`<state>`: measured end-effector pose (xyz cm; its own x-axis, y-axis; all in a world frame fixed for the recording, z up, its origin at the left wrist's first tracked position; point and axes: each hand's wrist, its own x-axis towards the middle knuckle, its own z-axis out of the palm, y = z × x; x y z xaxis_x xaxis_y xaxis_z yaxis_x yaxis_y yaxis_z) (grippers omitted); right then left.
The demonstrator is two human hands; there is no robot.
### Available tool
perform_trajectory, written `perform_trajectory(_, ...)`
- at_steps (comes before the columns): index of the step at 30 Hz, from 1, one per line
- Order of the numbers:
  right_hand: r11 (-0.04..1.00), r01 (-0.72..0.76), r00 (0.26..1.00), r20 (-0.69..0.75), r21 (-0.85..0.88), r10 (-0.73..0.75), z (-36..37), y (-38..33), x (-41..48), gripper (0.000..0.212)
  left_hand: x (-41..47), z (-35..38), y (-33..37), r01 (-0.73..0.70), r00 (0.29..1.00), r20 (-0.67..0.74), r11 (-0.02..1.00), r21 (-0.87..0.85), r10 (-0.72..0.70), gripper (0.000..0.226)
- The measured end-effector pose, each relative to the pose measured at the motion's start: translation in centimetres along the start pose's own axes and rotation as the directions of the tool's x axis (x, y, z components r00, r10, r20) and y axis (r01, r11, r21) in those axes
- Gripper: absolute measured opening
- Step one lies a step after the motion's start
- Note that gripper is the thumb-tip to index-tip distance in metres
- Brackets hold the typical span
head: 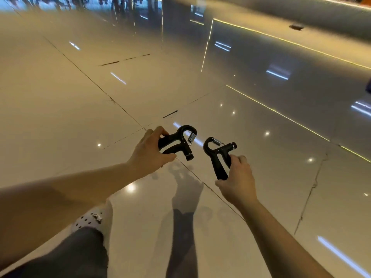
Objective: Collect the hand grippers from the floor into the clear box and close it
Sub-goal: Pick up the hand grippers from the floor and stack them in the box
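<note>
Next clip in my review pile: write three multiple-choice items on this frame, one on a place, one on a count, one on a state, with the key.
1. Where is the left black plastic hand gripper, the one with a steel spring?
A. in the left hand
B. on a shelf
C. inside a box

2. How many hand grippers show?
A. one
B. two
C. four

3. The right hand is:
A. flat and empty
B. holding the right black plastic hand gripper by its handles
C. pointing

Key: 1 A, fingers and thumb curl round its handles; 2 B, one shows in each hand; 3 B, its fingers wrap the handles.
</note>
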<state>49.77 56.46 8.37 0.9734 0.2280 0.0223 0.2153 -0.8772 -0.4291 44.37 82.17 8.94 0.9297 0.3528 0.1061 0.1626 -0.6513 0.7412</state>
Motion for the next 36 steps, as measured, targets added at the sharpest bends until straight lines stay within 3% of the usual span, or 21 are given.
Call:
perform_trajectory(5,0.998,0.062,0.994,-0.093,-0.015,-0.064,-7.8,5.9,-8.1,0.078,-8.4,0.5,10.8,-0.106,0.994,-0.008,0.994,0.002,0.106,0.053)
perform_trajectory(12,0.999,0.026,1.0,-0.01,-0.046,-0.027,-22.8,14.6,-19.5,0.068,-21.7,2.7,27.7,-0.189,0.982,-0.004,0.982,-0.016,0.189,0.05)
perform_trajectory(19,0.992,-0.027,0.998,-0.064,-0.127,0.019,-37.7,22.5,-32.2,0.07,-33.5,6.5,42.8,-0.266,0.959,0.078,0.961,-0.08,0.272,0.058)
perform_trajectory(27,0.986,-0.136,0.986,-0.107,-0.1,0.125,-48.3,31.8,-48.0,0.058,-46.7,11.9,53.1,-0.352,0.923,0.112,0.926,-0.137,0.367,0.057)
perform_trajectory(36,0.942,-0.323,0.944,-0.098,-0.089,0.314,-55.1,44.5,-62.0,0.046,-59.3,22.6,62.1,-0.374,0.857,0.296,0.905,-0.204,0.421,0.06)
